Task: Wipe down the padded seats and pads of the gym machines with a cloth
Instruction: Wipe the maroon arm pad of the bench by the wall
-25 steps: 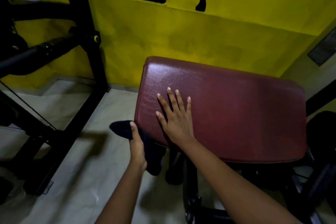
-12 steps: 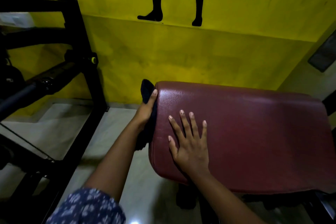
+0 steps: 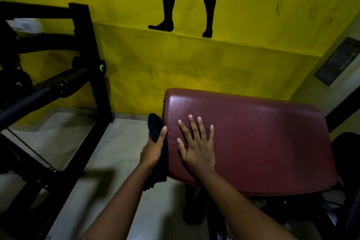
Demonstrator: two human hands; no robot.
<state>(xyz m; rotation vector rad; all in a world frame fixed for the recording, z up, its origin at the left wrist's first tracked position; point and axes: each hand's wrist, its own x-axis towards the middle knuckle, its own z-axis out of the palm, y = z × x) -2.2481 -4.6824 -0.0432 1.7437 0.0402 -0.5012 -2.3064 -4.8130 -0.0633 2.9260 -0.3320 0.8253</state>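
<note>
Wiping: the left hand (image 3: 153, 150) presses a dark cloth (image 3: 155, 127) against the left side edge of the maroon pad (image 3: 263, 142), at lower centre of the frame.
Left hand: its fingers are wrapped round the cloth, with the thumb lying up along the pad's edge. One end of the cloth sticks up past the thumb and the rest hangs below the wrist.
Right hand: the right hand (image 3: 196, 152) lies flat on the pad's top near its left end, fingers straight and spread, holding nothing. It looks to be steadying the pad.
Done so far: hard to tell. The pad's top has a sheen but shows no clear wet streaks or dust lines.
In hand: the left side edge, judging by where the cloth sits.
Left to do: probably the other edges of this pad, and any other seats, none of which show plainly.
Surroundings: a black frame (image 3: 93, 68) at upper left, pale floor (image 3: 116, 142) below it, and a yellow wall (image 3: 253, 54) behind.
</note>
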